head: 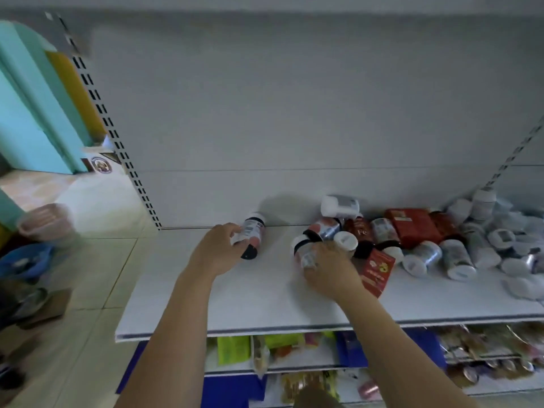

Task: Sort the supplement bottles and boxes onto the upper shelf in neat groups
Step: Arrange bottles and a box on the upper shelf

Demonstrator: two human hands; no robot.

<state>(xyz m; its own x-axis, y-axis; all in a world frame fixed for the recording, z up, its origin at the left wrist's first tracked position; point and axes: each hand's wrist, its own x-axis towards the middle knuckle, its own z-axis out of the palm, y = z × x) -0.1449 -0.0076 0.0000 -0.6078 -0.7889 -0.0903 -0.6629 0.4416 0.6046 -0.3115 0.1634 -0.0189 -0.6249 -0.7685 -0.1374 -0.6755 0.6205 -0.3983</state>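
On the white upper shelf (pixel 265 295) my left hand (pixel 219 248) grips a small bottle with a black cap (pixel 250 240), lying on its side toward the left. A second similar bottle (pixel 255 220) stands just behind it. My right hand (pixel 329 266) holds another black-capped bottle (pixel 304 250) at the left edge of a jumbled pile. The pile holds several white and silver bottles (pixel 457 257), a white tub (pixel 338 206), a dark red bottle (pixel 360 229), a red box (pixel 412 226) and a smaller red box (pixel 376 267) beside my right wrist.
The grey back panel (pixel 279 113) rises behind the shelf. More white tubs (pixel 485 207) crowd the far right. Lower shelves (pixel 294 357) hold colourful packets. A tiled floor (pixel 88 260), pink stool (pixel 47 222) and blue basin (pixel 26 257) lie to the left.
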